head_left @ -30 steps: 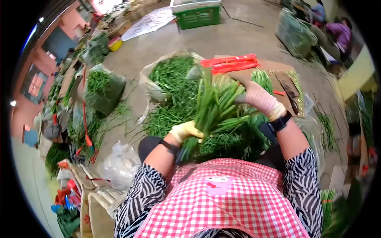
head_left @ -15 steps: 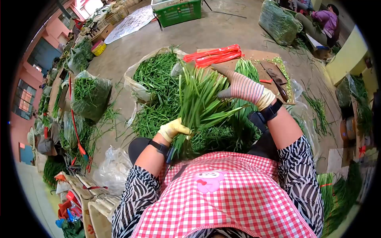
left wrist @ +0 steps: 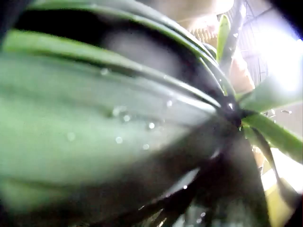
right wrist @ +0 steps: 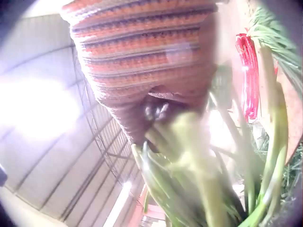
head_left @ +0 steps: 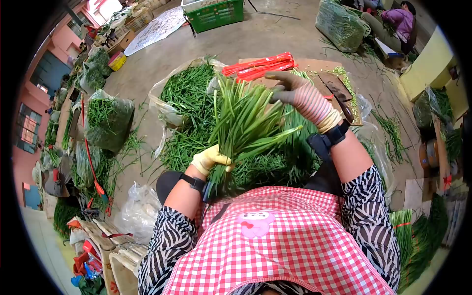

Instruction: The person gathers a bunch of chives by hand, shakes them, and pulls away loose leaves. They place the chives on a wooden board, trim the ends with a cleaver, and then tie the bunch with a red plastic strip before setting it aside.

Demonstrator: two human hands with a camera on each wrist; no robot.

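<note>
My left hand [head_left: 211,160], in a yellow glove, grips a bunch of garlic chives [head_left: 241,113] low over my lap, pale stem ends fanned upward. By the upper right of that bunch is my right hand [head_left: 307,101], in a striped glove with dark fingers; its forefinger stretches out over the stem ends. Close up in the right wrist view, blurred stems [right wrist: 208,189] rise to the striped glove [right wrist: 147,56]. Wide wet leaves [left wrist: 94,113] fill the left wrist view. Below the bunch lies a heap of loose greens [head_left: 265,172].
An open plastic bag of greens [head_left: 189,88] lies ahead. Red ties [head_left: 260,66] and a dark-handled knife [head_left: 346,110] rest on a brown board [head_left: 324,69]. A green crate [head_left: 216,17] stands farther off. At the far right sits another person [head_left: 398,24].
The right hand first moved up from the stems with fingers spread, and now its fingers are drawn in closer beside the stem ends. The left hand keeps its grip on the chives.
</note>
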